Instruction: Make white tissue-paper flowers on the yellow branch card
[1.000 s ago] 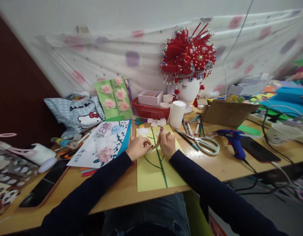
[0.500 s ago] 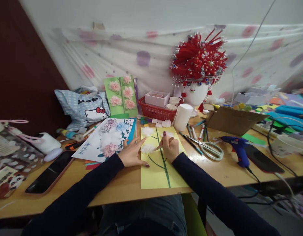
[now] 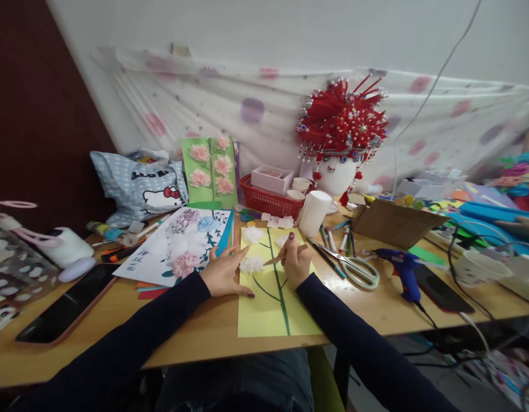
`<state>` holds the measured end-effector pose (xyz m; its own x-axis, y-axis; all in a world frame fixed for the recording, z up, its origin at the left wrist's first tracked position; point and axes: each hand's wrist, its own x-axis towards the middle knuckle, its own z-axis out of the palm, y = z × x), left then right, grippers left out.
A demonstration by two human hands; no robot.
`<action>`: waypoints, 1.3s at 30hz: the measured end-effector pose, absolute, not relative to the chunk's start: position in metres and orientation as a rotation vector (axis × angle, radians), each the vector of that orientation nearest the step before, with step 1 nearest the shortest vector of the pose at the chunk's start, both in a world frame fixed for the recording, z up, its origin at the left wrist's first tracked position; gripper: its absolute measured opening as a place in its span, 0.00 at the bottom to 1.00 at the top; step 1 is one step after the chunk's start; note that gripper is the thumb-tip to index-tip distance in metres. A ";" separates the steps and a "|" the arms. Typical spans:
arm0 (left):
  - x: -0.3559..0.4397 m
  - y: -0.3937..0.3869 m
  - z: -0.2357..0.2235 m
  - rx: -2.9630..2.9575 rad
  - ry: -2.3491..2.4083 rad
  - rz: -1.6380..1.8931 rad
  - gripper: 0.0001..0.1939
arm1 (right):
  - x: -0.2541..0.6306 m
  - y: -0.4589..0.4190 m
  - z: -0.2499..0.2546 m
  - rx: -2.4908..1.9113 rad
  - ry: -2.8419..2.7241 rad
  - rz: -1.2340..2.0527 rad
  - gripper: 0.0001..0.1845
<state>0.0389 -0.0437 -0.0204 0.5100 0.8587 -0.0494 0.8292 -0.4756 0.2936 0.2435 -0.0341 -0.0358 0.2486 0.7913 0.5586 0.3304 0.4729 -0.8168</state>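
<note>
A yellow sheet [image 3: 258, 315] with a green painted stem and branches lies in front of me, carrying white fluffy flowers [image 3: 251, 265]. My right hand [image 3: 297, 262] is closed around a flat brown pointed stick [image 3: 273, 260], held over the sheet. The stick's tip is close to the lower left flower; whether it touches cannot be told. My left hand [image 3: 225, 273] has its fingers spread at the sheet's left edge, thumb over the paper, holding nothing. Another white flower [image 3: 282, 241] is partly hidden behind my right hand.
Scissors [image 3: 361, 272] and markers [image 3: 343, 239] lie right of the sheet, before a blue glue gun [image 3: 404, 269]. A white roll [image 3: 314, 213] and red basket [image 3: 270, 200] stand behind. Left are a flower picture [image 3: 161, 257] and phone [image 3: 69, 303]. Another person's hand [image 3: 524, 227] shows far right.
The view has shifted slightly. The stick in my right hand now lies flatter, with its tip near the lower left flower. My left hand stays spread at the sheet's edge. Another person's hand has appeared far right.
</note>
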 end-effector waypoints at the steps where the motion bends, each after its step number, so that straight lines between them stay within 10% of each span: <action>1: 0.039 -0.043 -0.021 2.480 1.421 0.160 0.60 | 0.244 -0.034 -0.034 -1.086 -1.276 0.431 0.34; 26: 0.037 -0.045 -0.019 2.458 1.410 0.161 0.57 | 0.243 -0.035 -0.043 -1.042 -1.726 0.230 0.32; 39: 0.040 -0.047 -0.023 2.431 1.409 0.191 0.60 | 0.243 -0.019 -0.029 -1.023 -1.022 0.705 0.33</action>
